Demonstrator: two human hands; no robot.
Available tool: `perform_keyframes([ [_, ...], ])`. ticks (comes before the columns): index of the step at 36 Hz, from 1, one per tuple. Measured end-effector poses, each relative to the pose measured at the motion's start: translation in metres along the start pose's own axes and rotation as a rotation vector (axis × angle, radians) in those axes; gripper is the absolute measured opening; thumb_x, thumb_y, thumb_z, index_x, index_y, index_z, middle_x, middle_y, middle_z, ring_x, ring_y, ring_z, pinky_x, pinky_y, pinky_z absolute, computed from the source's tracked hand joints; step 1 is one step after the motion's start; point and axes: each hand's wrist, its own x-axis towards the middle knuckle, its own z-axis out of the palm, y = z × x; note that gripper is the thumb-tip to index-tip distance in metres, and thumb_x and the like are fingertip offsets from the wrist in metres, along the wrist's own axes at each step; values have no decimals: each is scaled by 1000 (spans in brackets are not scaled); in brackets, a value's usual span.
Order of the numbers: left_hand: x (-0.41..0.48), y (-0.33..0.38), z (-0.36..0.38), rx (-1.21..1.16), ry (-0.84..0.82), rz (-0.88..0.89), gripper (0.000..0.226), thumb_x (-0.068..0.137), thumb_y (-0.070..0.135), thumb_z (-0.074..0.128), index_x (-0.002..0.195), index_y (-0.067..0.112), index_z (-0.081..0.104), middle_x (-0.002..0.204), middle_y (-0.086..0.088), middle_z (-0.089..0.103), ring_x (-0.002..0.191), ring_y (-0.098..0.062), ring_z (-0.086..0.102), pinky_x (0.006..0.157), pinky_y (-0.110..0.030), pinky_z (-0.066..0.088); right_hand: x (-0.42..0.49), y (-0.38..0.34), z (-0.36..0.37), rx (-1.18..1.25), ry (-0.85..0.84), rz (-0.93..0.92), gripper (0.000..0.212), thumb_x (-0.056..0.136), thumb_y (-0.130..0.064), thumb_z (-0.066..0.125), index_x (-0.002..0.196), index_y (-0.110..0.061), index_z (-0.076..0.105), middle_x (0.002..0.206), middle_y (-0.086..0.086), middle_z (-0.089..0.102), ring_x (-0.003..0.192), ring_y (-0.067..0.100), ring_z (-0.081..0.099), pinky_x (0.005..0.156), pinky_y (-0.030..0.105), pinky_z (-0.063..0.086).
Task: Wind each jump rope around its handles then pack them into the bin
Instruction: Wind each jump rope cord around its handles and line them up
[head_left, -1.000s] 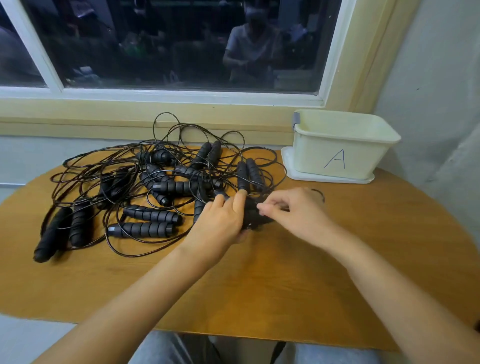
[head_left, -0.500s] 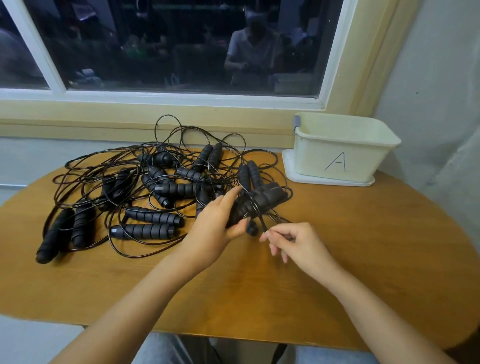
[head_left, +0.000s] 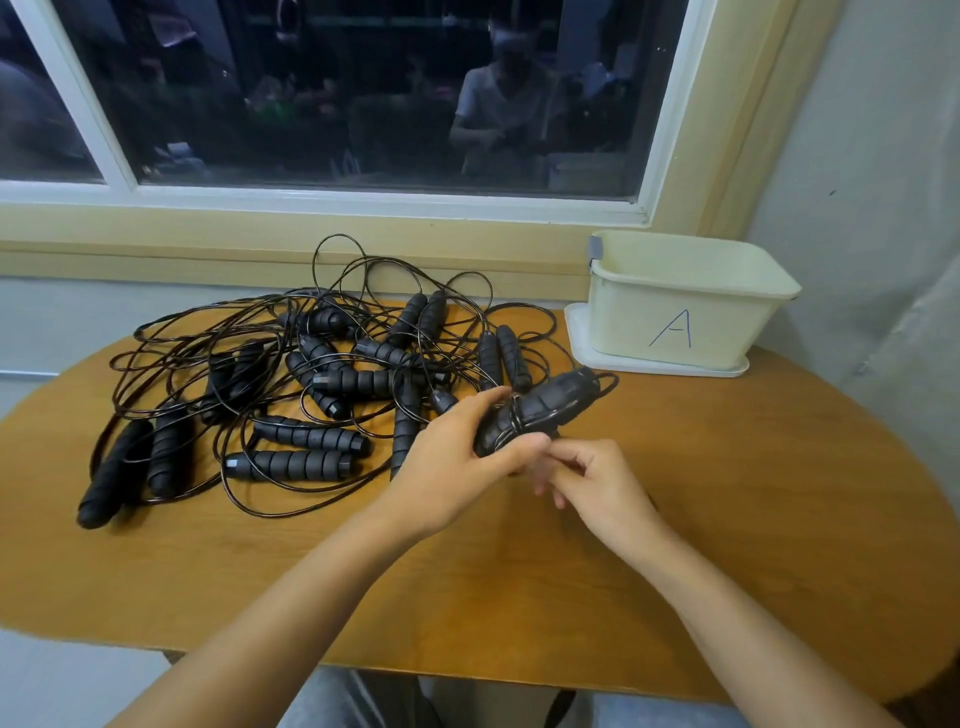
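Black cord wound on the jump rope (head_left: 535, 415) handles could, by judgement, spring loose if its free end went untucked or the grip eased on the way to the bin (head_left: 685, 312) at the far right edge of the table (head_left: 727, 519). The left hand (head_left: 457, 462) gripped the bundle's near end, thumb under and fingers over, above mid-table beside the unwound ropes (head_left: 322, 384); the right hand (head_left: 597, 483) curled just below it, whether pinching cord could not be told.

Unseen bin (head_left: 623, 322) floor (behind its wall)
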Motion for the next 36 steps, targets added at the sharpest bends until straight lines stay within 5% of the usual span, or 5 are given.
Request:
perform_keyframes([
  [5,4,-5,0,184,90,79,76,73,78,41,124,26,63,100,13,61,90,-2,58,75,-23,48,-9,8,3,-191,24,-70,19,93,-39,59,78,-41,71,65,-16,64,58,8,58,65,41,52],
  [20,3,-17,-26,236,212,228,68,81,67,54,128,18,61,106,16,57,97,3,55,78,-8,43,-8,50,-48,-329,-244,-101,22,96,-50,54,75,-43,51,84,-19,56,86,7,52,79,21,40],
  [25,4,-20,-30,194,245,235,68,81,65,56,127,15,61,104,19,55,96,3,55,81,-12,44,-5,56,-56,-308,-232,-126,39,93,-65,45,78,-33,63,87,-14,62,104,6,58,113,24,29],
  [28,5,-25,-34,186,271,220,71,81,66,55,128,13,61,104,16,56,97,1,55,81,-6,39,-2,56,-63,-417,-263,-68,21,94,-57,45,78,-52,57,101,-16,63,124,-2,48,103,26,32],
  [36,7,-38,-32,233,242,259,69,81,64,56,128,13,61,108,13,57,98,0,56,82,-5,40,6,57,-77,-641,-190,-98,48,92,-63,37,74,-25,61,75,-10,59,75,4,53,64,20,36],
])
